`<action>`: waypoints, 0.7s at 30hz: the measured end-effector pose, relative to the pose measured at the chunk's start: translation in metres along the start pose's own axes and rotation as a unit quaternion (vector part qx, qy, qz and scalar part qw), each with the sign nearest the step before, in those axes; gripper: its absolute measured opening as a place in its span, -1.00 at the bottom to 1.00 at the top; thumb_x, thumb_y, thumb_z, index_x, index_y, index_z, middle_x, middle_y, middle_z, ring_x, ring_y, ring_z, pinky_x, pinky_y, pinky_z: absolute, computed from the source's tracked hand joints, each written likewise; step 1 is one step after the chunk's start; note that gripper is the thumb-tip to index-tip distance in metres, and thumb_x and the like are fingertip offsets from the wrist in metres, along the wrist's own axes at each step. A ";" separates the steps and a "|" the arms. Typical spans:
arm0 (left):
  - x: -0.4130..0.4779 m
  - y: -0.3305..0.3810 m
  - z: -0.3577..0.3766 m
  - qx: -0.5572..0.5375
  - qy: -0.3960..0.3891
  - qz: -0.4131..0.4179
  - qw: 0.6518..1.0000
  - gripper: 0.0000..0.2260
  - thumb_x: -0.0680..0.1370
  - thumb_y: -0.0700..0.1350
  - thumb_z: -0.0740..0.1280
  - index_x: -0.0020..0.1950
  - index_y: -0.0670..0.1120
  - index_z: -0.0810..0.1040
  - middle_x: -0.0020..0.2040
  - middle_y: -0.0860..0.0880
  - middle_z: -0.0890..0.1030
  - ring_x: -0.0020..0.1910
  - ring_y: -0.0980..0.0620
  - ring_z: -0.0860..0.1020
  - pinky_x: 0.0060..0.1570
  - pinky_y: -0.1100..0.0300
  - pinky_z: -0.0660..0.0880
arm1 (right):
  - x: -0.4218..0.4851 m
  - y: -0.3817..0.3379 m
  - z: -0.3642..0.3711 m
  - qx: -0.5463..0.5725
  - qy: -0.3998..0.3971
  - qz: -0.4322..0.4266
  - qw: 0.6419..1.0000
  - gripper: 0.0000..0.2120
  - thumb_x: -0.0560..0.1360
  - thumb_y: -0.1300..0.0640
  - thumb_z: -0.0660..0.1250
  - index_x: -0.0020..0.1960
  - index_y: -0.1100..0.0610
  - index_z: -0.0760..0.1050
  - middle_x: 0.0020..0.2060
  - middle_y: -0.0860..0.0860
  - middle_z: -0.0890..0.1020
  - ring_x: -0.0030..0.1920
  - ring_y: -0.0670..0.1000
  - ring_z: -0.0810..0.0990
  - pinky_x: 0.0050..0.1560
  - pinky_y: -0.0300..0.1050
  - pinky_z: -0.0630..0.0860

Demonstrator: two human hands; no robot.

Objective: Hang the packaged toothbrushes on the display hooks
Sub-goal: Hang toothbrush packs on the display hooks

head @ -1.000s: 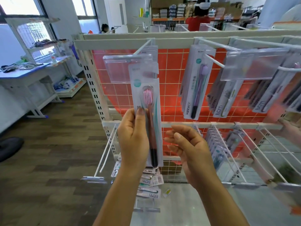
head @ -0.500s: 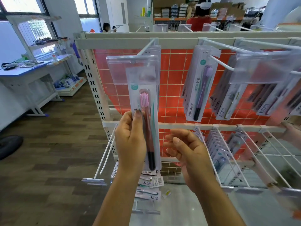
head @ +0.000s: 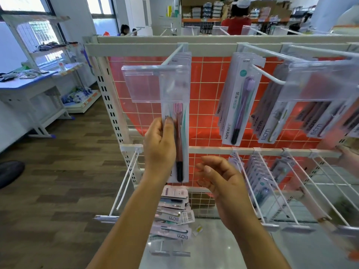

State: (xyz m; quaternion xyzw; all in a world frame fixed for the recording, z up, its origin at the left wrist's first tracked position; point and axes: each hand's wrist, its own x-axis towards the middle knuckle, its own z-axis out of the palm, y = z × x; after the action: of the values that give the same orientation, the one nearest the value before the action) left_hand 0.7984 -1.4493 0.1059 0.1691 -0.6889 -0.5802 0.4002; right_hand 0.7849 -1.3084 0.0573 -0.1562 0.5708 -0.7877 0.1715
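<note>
My left hand (head: 159, 146) grips a packaged toothbrush with a pink head and dark red handle (head: 179, 140) by its left edge. The package hangs upright, its top behind the clear label holder (head: 143, 84) of the upper left display hook (head: 172, 55). Whether the hook passes through its hole I cannot tell. Behind it more packages hang on the same hook. My right hand (head: 219, 179) hovers just right of the package's lower end, fingers loosely curled, holding nothing. A heap of loose packaged toothbrushes (head: 172, 216) lies on the base shelf below.
To the right, hooks carry purple toothbrush packs (head: 238, 101) and BDM packs (head: 272, 121). The lower rail (head: 213, 150) bears long white hooks, some with packs (head: 258, 175). An orange grid panel (head: 206, 90) backs the rack. Another person's hand (head: 349, 158) touches the rail's right end.
My left hand has lifted the pink toothbrush package upward, so its top now sits behind the clear label holder. My right hand has dropped slightly and stayed empty.
</note>
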 end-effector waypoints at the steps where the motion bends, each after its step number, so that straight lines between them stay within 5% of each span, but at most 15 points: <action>1: 0.008 -0.001 0.002 0.009 -0.004 0.002 1.000 -0.72 0.66 -0.07 0.16 -0.26 -0.04 0.39 -0.42 0.11 0.37 -0.53 0.22 0.30 -0.50 0.37 0.27 | 0.001 0.001 -0.001 0.001 0.001 0.002 1.000 -0.86 0.52 0.26 0.30 0.01 0.11 0.59 -0.10 0.04 0.71 -0.08 0.01 0.69 -0.11 -0.21 0.60; 5: 0.036 -0.009 0.010 0.040 -0.026 -0.010 0.999 -0.71 0.67 -0.03 0.14 -0.25 -0.03 0.35 -0.38 0.08 0.34 -0.54 0.24 0.29 -0.52 0.44 0.23 | 0.006 0.009 -0.005 -0.003 0.004 0.013 1.000 -0.86 0.42 0.17 0.37 -0.02 0.09 0.59 -0.09 0.04 0.71 -0.10 0.00 0.68 -0.11 -0.19 0.58; 13: 0.076 -0.024 0.025 0.081 -0.043 -0.005 0.996 -0.66 0.67 0.05 0.12 -0.26 -0.05 0.36 -0.43 0.07 0.29 -0.61 0.21 0.26 -0.57 0.39 0.21 | 0.023 0.037 -0.015 -0.218 -0.009 0.030 0.975 -0.81 0.56 0.19 0.31 0.02 -0.09 0.56 -0.07 -0.16 0.65 -0.03 -0.23 0.59 -0.08 -0.37 0.51; 17: 0.093 -0.029 0.030 0.091 -0.036 -0.007 0.995 -0.64 0.68 0.05 0.10 0.14 -0.23 0.49 -0.41 0.07 0.31 -0.62 0.24 0.27 -0.58 0.41 0.22 | 0.027 0.052 -0.014 -0.278 -0.021 0.056 0.959 -0.83 0.56 0.14 0.32 0.03 -0.13 0.54 -0.05 -0.19 0.63 -0.02 -0.23 0.57 -0.05 -0.35 0.50; 21: 0.098 -0.033 0.031 0.100 -0.051 -0.003 0.994 -0.69 0.68 0.02 0.10 -0.03 -0.16 0.49 -0.41 0.06 0.29 -0.61 0.24 0.25 -0.57 0.39 0.21 | 0.029 0.068 -0.013 -0.319 -0.034 0.080 0.944 -0.88 0.56 0.12 0.33 0.04 -0.08 0.56 -0.05 -0.14 0.64 0.00 -0.14 0.59 0.04 -0.19 0.57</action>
State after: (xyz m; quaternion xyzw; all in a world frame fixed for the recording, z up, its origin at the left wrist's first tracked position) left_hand 0.7062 -1.5057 0.1101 0.1810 -0.7625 -0.5175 0.3436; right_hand 0.7598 -1.3296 -0.0095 -0.1830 0.7964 -0.5427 0.1943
